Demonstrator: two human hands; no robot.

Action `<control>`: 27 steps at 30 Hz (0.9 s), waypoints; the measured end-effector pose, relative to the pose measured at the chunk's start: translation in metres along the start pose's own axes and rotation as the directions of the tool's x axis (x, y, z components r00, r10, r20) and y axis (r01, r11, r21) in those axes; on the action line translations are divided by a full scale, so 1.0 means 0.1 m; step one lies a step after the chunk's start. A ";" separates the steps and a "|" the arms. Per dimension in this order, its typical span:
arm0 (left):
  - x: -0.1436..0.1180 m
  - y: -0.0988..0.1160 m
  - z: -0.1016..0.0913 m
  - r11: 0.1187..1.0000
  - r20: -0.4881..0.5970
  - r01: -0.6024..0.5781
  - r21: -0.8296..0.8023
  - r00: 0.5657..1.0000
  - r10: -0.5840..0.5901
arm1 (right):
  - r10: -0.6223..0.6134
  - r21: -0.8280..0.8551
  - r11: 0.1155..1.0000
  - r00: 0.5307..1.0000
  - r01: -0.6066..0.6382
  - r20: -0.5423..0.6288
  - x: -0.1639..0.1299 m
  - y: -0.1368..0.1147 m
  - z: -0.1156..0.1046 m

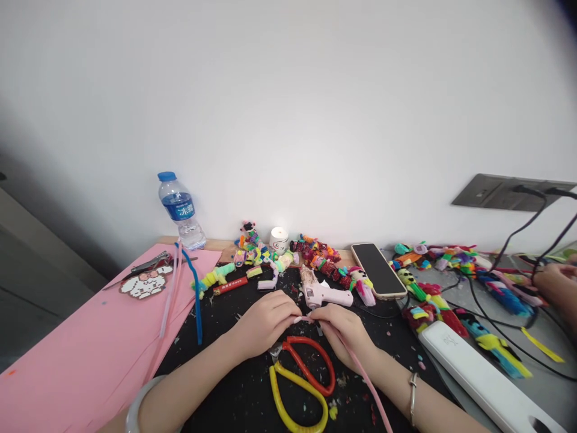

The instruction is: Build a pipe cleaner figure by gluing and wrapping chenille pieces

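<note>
Black, scrap-strewn mat (238, 394) below a white wall (288, 120), pink strip (370, 386) pinched between both hands (265, 322) (348, 326).

one left hand (269, 322) and one right hand (346, 332) make two, with one co-worker's hand (558, 288) besides. there is one pink strip (368, 380) in the fingers, one blue strip (198, 307), one pair of scissors (292, 415), one glue gun (331, 296), one phone (378, 270), one bottle (180, 207), one white cup (279, 242) and one long white device (484, 379). two bracelets (413, 394) show, and two plugs (525, 190). the fuzzy figures (412, 285) lie too jumbled to count.
</note>
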State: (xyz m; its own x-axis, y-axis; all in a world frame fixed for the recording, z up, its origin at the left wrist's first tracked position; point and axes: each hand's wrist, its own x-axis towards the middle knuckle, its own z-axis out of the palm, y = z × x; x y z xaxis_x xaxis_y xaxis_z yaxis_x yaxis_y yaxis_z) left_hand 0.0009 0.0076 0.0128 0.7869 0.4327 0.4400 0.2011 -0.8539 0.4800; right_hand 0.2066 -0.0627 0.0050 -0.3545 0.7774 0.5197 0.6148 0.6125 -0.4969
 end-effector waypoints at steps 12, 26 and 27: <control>-0.05 -0.05 0.01 0.999 -0.038 0.038 -0.017 0.998 -0.039 | 0.019 -0.057 0.998 0.999 -0.020 -0.034 0.00 -0.02 0.04; -0.07 -0.01 0.08 1.000 -0.071 0.013 0.017 0.997 -0.012 | -0.023 -0.207 0.978 0.999 0.013 -0.045 0.04 -0.16 0.08; -0.07 0.00 0.08 1.000 -0.080 0.013 0.017 0.997 -0.011 | -0.021 -0.221 0.975 0.999 0.010 -0.046 0.03 -0.15 0.08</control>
State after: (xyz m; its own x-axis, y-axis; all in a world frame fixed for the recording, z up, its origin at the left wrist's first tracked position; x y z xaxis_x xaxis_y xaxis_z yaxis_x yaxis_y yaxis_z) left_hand 0.0003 0.0022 0.0035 0.7354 0.4641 0.4939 0.2212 -0.8532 0.4724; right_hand 0.1903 -0.0684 0.0083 -0.3343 0.7570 0.5614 0.7519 0.5734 -0.3254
